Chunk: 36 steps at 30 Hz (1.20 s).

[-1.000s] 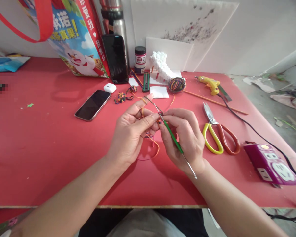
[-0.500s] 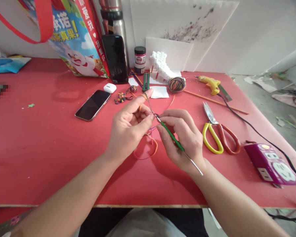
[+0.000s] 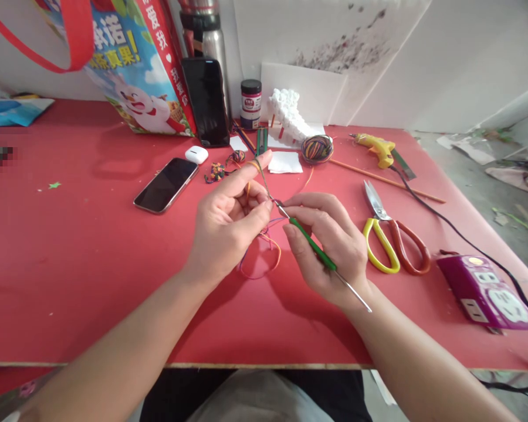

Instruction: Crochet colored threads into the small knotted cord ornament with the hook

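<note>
My right hand (image 3: 330, 246) grips a crochet hook (image 3: 312, 244) by its green handle, its bare metal end slanting back toward the wrist. The hook's tip meets the yarn at the fingertips of my left hand (image 3: 229, 228). There, thumb and fingers pinch multicoloured yarn (image 3: 264, 179), which runs taut up to the raised, looped index finger. What exactly sits inside the pinch is too small to make out. Loose orange and purple yarn ends curl on the table below. Behind the hands lies the yarn ball (image 3: 317, 149), with a strand trailing from it.
Scissors (image 3: 381, 214) lie right of my right hand, near a yellow glue gun (image 3: 376, 147) with a black cable and a purple power strip (image 3: 488, 291). A phone (image 3: 167, 184), an earbud case (image 3: 196, 155) and a small crocheted piece (image 3: 216, 172) lie left. Farther back stands a gift bag (image 3: 136, 76).
My right hand and the crochet hook have shifted slightly right, the hook drawing back a little from the left fingertips. My left hand keeps its pinch on the yarn.
</note>
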### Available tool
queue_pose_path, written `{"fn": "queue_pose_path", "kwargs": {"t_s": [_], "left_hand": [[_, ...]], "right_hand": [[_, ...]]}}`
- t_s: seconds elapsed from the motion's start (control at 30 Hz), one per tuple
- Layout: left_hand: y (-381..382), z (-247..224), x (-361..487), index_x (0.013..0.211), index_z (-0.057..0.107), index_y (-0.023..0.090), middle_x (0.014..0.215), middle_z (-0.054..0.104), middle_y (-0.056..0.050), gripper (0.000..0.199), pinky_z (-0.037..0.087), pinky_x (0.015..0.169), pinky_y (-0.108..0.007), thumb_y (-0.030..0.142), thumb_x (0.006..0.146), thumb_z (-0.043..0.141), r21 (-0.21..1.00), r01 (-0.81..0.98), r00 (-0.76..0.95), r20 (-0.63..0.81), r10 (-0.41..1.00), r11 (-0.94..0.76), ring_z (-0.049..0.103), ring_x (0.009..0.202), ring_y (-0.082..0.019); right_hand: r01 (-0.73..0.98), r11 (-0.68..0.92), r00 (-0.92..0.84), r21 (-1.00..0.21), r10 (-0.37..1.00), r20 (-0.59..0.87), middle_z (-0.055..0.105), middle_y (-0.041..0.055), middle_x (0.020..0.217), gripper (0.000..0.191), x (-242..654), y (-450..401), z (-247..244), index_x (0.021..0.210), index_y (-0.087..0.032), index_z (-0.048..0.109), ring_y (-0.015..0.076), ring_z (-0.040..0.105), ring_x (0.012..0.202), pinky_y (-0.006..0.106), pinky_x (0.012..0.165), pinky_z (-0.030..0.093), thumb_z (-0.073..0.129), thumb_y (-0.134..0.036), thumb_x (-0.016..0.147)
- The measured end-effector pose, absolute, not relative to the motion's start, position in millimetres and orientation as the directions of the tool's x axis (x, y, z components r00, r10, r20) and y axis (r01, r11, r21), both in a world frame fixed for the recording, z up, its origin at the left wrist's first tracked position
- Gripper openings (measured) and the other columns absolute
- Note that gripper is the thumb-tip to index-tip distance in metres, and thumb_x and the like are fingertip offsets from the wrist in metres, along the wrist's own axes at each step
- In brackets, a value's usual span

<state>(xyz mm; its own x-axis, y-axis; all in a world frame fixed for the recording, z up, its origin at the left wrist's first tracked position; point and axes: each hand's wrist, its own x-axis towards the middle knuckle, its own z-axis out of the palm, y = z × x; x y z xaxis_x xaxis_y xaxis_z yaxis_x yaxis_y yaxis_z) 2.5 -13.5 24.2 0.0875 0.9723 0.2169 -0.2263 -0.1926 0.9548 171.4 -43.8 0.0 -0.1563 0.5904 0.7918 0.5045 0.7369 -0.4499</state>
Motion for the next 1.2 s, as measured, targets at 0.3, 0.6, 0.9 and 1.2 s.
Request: {"fn": "queue_pose_path", "kwargs": {"t_s": [0.3,0.6,0.9,1.2], "left_hand": [[-18,32,3,0.118,0.086,0.03,0.079,0.064,0.001,0.044,0.053,0.073,-0.03,0.007,0.082,0.081,0.96,-0.148,0.059,0.249,0.967,-0.238,0.053,0.073,-0.016],[-16,33,-1,0.12,0.086,0.029,0.081,0.067,-0.001,0.054,0.054,0.073,-0.028,0.002,0.074,0.084,0.961,-0.2,0.08,0.211,0.974,-0.192,0.057,0.077,-0.016],[-7,38,-6,0.107,0.087,0.024,0.075,0.063,0.002,0.04,0.047,0.057,-0.025,0.009,0.07,0.081,0.891,-0.427,0.316,-0.016,0.949,0.157,0.049,0.06,-0.01],[-9,38,-2,0.123,0.081,0.018,0.069,0.06,0.005,0.051,0.042,0.053,-0.017,0.006,0.073,0.079,0.812,-0.525,0.365,-0.055,0.929,0.254,0.043,0.054,-0.005]], "right_hand": [[0.496,0.731,-0.135,-0.469,0.599,0.789,0.076,0.0143,0.113,0.015,171,-46,1,0.115,-0.02,0.074,0.0244,0.077,0.1,0.04,0.081,0.067,0.067,-0.015,0.103],[0.429,0.742,-0.167,-0.515,0.626,0.762,0.076,0.0141,0.115,0.017,176,-45,7,0.118,-0.02,0.076,0.0245,0.078,0.103,0.041,0.086,0.068,0.066,-0.016,0.104],[0.32,0.742,-0.207,-0.588,0.661,0.722,0.074,0.0138,0.12,0.021,179,-47,8,0.122,-0.021,0.074,0.0237,0.079,0.101,0.038,0.079,0.07,0.066,-0.015,0.105],[0.44,0.792,-0.223,-0.424,0.554,0.802,0.072,0.0159,0.12,0.026,176,-45,2,0.128,-0.019,0.07,0.0252,0.075,0.108,0.038,0.085,0.067,0.067,-0.012,0.102]]}}
